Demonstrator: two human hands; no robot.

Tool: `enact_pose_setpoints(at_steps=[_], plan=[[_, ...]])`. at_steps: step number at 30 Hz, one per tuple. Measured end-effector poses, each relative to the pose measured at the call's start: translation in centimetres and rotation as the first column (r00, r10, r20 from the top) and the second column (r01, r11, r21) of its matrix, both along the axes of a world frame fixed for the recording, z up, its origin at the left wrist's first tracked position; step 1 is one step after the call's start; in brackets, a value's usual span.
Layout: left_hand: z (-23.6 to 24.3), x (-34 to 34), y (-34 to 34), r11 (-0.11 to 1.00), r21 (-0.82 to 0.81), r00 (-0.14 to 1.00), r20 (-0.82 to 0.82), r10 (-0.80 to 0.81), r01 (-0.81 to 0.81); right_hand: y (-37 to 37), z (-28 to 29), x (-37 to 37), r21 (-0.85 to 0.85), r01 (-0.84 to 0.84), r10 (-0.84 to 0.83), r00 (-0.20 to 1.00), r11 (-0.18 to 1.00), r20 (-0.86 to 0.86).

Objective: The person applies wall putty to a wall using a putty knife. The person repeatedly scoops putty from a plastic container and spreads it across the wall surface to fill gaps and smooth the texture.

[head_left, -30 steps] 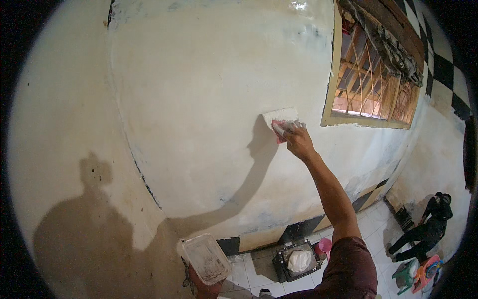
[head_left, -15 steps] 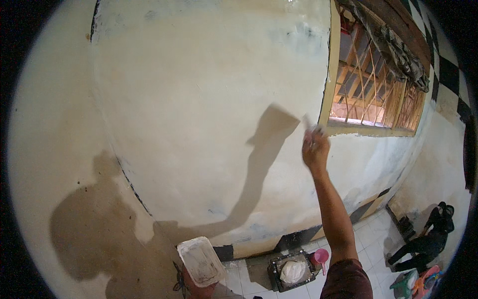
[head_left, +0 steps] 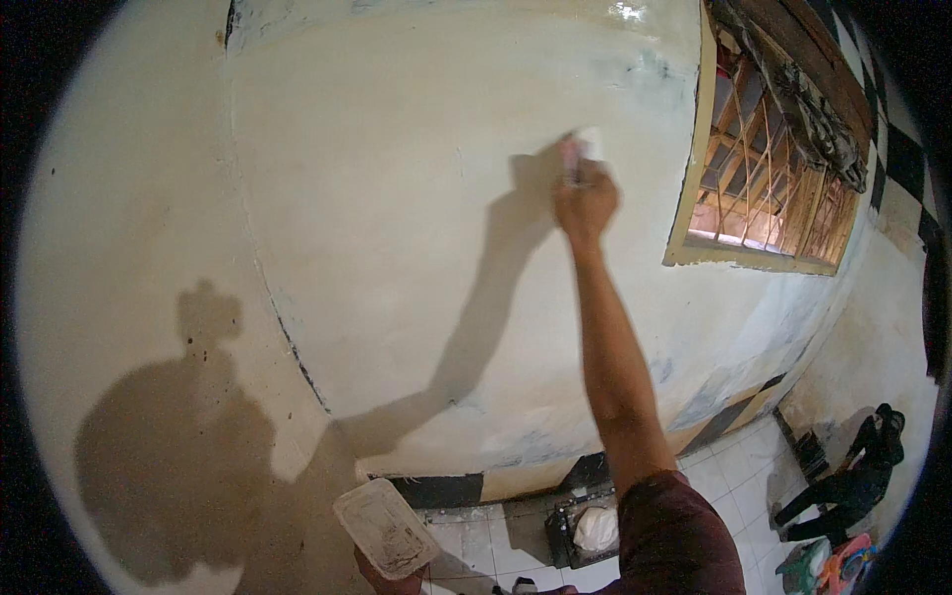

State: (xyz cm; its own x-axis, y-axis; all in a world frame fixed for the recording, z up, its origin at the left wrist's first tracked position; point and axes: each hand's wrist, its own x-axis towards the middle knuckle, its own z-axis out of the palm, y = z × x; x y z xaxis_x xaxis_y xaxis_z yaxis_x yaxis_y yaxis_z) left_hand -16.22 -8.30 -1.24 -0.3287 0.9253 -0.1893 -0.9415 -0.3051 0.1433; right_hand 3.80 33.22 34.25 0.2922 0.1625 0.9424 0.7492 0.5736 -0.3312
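My right hand (head_left: 585, 203) is raised against the cream wall (head_left: 377, 248), to the left of the window. It grips a broad, whitish flat scraper (head_left: 589, 144) with a reddish patch, its blade at the wall. The fingers are partly hidden behind the back of the hand. Low down, my left hand (head_left: 369, 575) shows only in part beneath a pale, smeared plastic tub (head_left: 387, 526), which it holds tilted near the foot of the wall.
A barred window (head_left: 759, 169) with a beige frame is at the upper right. On the tiled floor (head_left: 729, 476), a black crate-like object (head_left: 560, 540) carries a white bundle (head_left: 597, 529). A black shape (head_left: 858, 476) I cannot make out stands right, near colourful items (head_left: 843, 567).
My right hand and the scraper have moved up and left across the wall, away from the window's lower corner. The tub has shifted slightly left and down. The view has turned a little.
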Motion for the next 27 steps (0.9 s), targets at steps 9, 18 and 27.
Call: enact_pose_setpoints(at_steps=[9,18,27], plan=[[0.7,-2.3,0.7,0.997,0.018,0.987,-0.143,0.077,-0.075,-11.0,-7.8,-22.5,-0.191,-0.426,0.467,0.818,0.884,0.336],[0.2,-4.5,-1.9,0.993,0.112,0.990,-0.128,0.058,-0.044,-2.8,-7.6,2.4,0.341,-0.054,-0.146,0.833,0.938,0.534],[-0.2,-3.2,0.8,0.995,0.084,0.976,-0.206,0.073,-0.056,1.0,-4.8,8.8,0.300,0.046,-0.238,0.726,0.953,0.645]])
